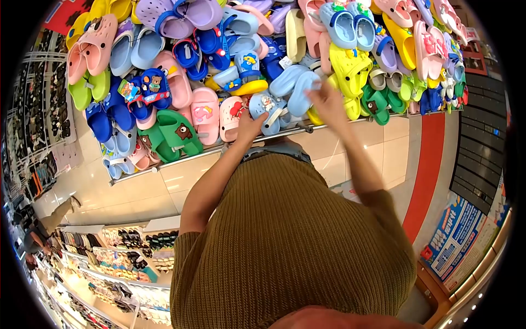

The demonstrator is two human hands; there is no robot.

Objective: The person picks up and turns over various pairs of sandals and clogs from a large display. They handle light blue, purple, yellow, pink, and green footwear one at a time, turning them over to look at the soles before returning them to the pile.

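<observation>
My left hand [251,126] is at the front edge of a display piled with children's clogs and slides. Its fingers are closed on the near side of a light blue clog [266,104] with a white cartoon figure. My right hand [330,104], smeared by motion, is at the right side of a pair of plain light blue slides [298,90]; whether it grips them cannot be made out. Left of my left hand lie a pale clog with a red figure [231,115] and a pink slide [205,115].
Green bear slides [172,137] lie at the front left, and yellow clogs [350,66] to the right. A metal rail [213,149] runs along the display's front edge. Shoe shelves [109,263] stand at the lower left, with a person [35,238] near them.
</observation>
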